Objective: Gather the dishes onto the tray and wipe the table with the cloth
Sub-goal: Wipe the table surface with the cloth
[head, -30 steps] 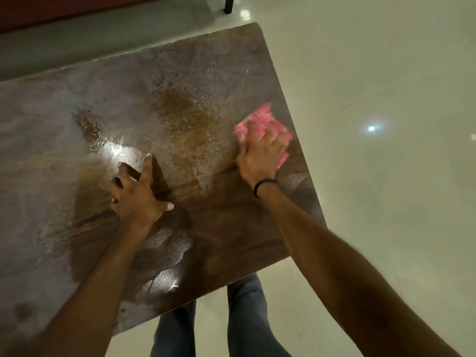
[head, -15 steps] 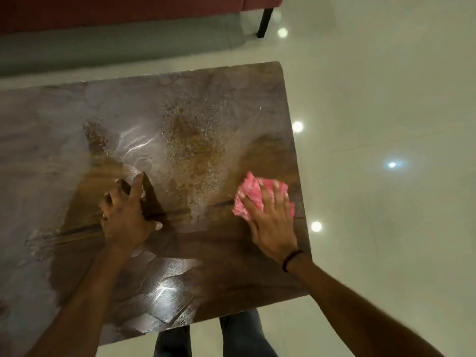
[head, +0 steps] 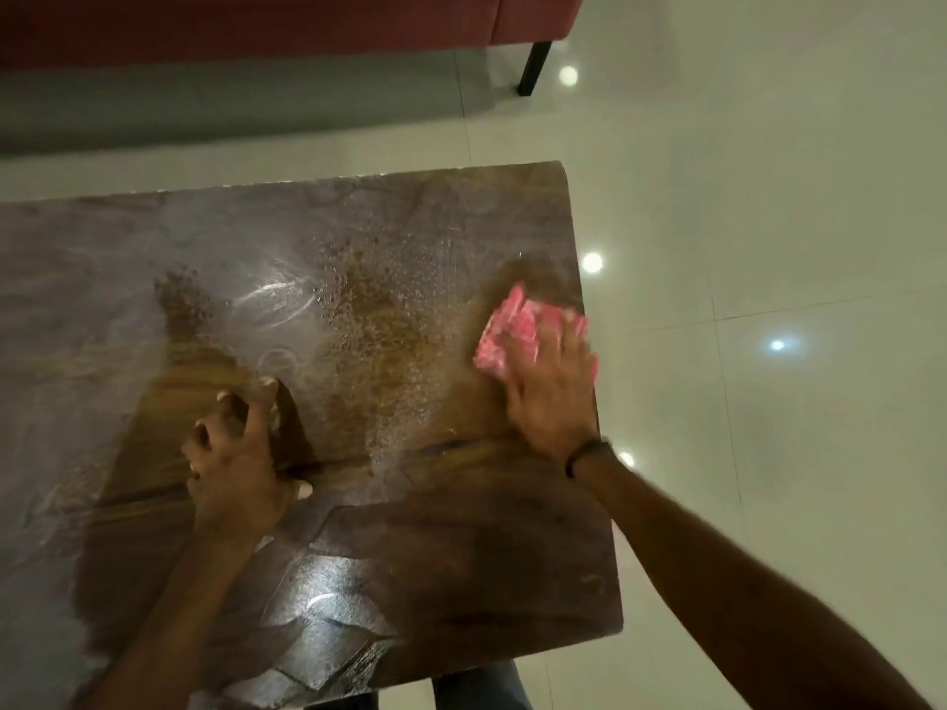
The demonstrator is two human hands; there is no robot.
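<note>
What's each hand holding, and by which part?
The right hand presses flat on the near side of the pink cloth. The left hand holds nothing; its fingertips rest on the table.

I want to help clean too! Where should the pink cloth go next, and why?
Probably slide the cloth left, toward the middle. The right hand presses it down near the table's right edge, and a speckled patch of droplets lies between it and the left hand, which rests on the table. That patch looks unwiped.
</note>
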